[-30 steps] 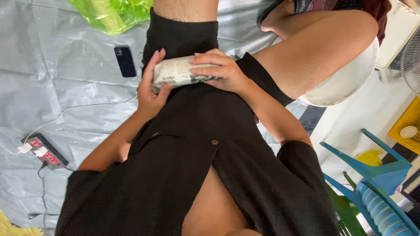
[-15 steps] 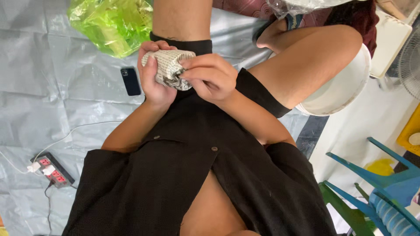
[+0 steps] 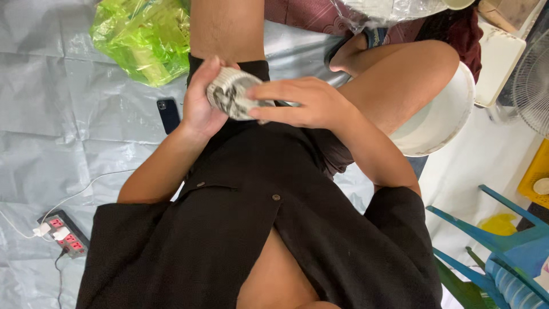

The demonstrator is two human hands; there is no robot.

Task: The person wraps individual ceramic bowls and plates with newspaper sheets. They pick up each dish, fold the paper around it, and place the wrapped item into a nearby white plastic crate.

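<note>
At the far left we see a power strip (image 3: 63, 234) with red switches lying on the grey plastic sheet (image 3: 68, 131) that covers the floor, a white plug and cord running off it. Above it, near the top edge, a crumpled bright green plastic bag (image 3: 146, 37) rests on the same sheet. Just right of that, a dark phone (image 3: 168, 115) lies flat on the sheet, close beside our left wrist.

Our left hand (image 3: 200, 103) comes next, curled around the back of a rolled bundle of printed paper (image 3: 231, 94), thumb up along its side. The bundle sits between both hands, raised over our lap above the black shirt, with its round end turned toward the camera. Our right hand (image 3: 303, 103) reaches in from the other side; its fingers (image 3: 269, 91) lie stretched across the front and lower edge of the roll, pressing on it. So both hands are closed on the same paper roll, facing each other with the roll between them.

Further right, another person's bent bare leg (image 3: 400, 80) crosses the view, and behind it stands a white round basin (image 3: 443, 120). A blue plastic chair (image 3: 497, 240) fills the lower right corner, and part of a white fan (image 3: 532, 86) shows at the right edge.
</note>
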